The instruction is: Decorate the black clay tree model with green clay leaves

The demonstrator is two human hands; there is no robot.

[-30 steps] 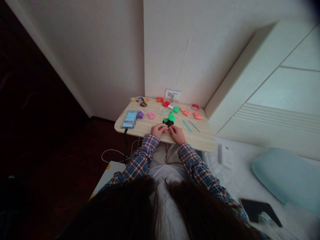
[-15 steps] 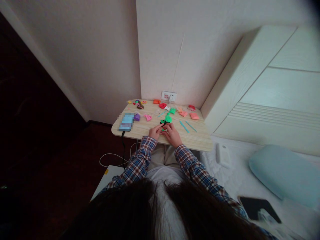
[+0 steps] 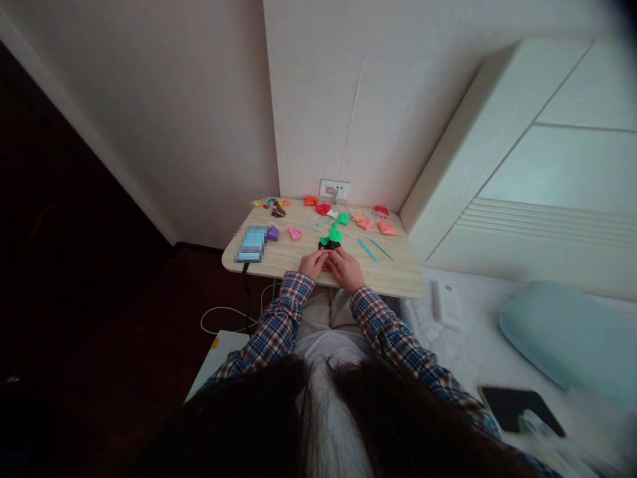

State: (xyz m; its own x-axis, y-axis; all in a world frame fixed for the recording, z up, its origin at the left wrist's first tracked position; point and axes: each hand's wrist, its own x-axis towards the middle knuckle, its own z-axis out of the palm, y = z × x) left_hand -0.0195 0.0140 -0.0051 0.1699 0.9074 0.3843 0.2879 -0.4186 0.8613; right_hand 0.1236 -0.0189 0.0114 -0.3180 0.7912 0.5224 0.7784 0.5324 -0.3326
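Over the near edge of the table, my left hand (image 3: 312, 264) and my right hand (image 3: 348, 269) meet with their fingertips pressed together. The small piece of green modelling clay seen between them earlier is now mostly hidden by the fingers. Just beyond the fingertips sits a black clay piece (image 3: 323, 245), with a bright green clay shape (image 3: 335, 235) against its far side. To the right of my right hand lie a flat blue modelling tool (image 3: 367, 249) and a thinner blue stick (image 3: 381, 249).
On the wooden table (image 3: 398, 279) lie a phone (image 3: 253, 244) with a black cable, purple clay (image 3: 272, 233), a pink packet (image 3: 294, 233), a red packet (image 3: 323, 209), a green packet (image 3: 343, 218), a coral packet (image 3: 387, 228) and a brown clay figure (image 3: 278, 210). A wall socket (image 3: 335, 190) is behind.
My hands have drawn closer together, and the green bit between the fingers has gone out of sight. The right hand covered the black piece half a second ago; more of it shows now.
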